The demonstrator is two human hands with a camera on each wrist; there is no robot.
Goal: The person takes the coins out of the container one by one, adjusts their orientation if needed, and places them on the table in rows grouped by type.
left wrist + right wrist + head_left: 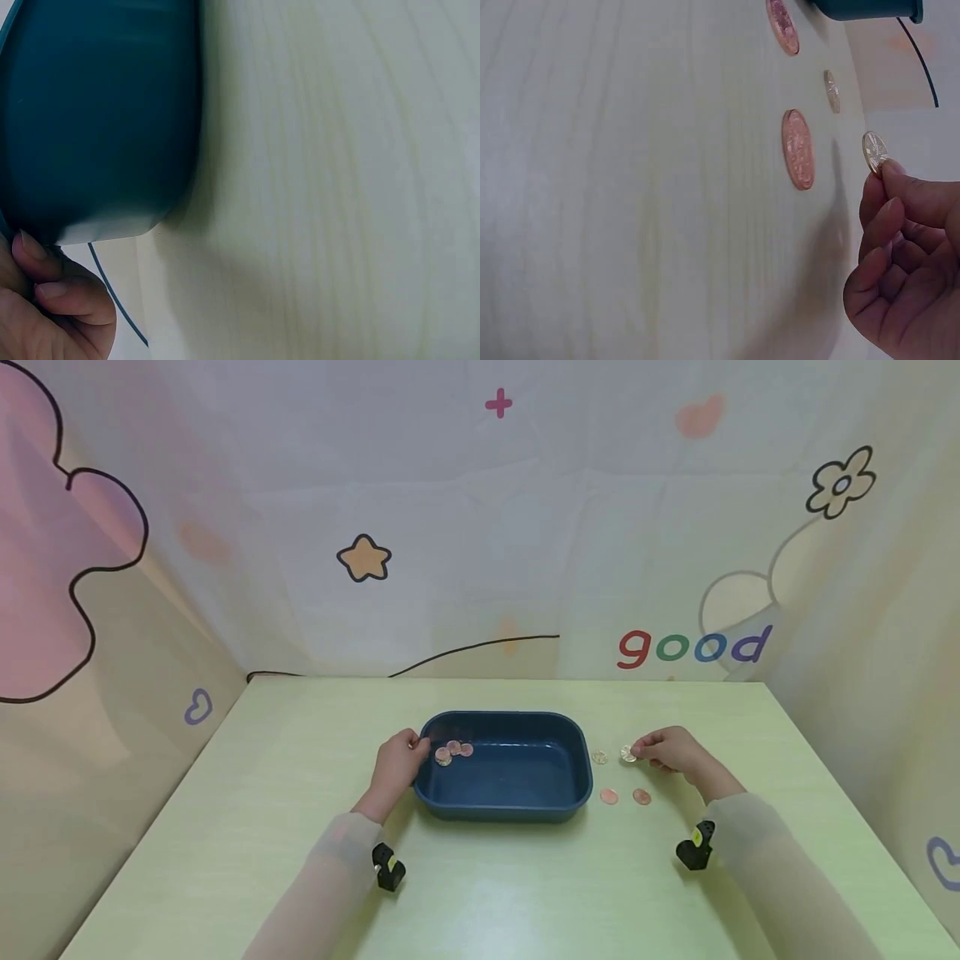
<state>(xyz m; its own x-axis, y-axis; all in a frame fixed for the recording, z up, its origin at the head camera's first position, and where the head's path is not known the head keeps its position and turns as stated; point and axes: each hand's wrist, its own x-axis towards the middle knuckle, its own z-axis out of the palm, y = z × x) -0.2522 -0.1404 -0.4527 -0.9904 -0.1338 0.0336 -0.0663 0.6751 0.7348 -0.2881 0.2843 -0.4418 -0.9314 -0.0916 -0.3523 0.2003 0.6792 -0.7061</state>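
Observation:
A dark blue rectangular tray stands on the table, with several coins gathered at its left end. My left hand grips the tray's left rim between thumb and curled fingers; the left wrist view shows this hand at the tray's corner. Right of the tray, my right hand pinches a gold-coloured coin between thumb and index finger, raised above the table in the right wrist view. Near it lie two copper-coloured coins and one gold-coloured coin.
The pale green wood-grain table meets a printed cloth backdrop at its far edge and on both sides. A black wrist camera sits at the left cuff and another black camera at the right cuff.

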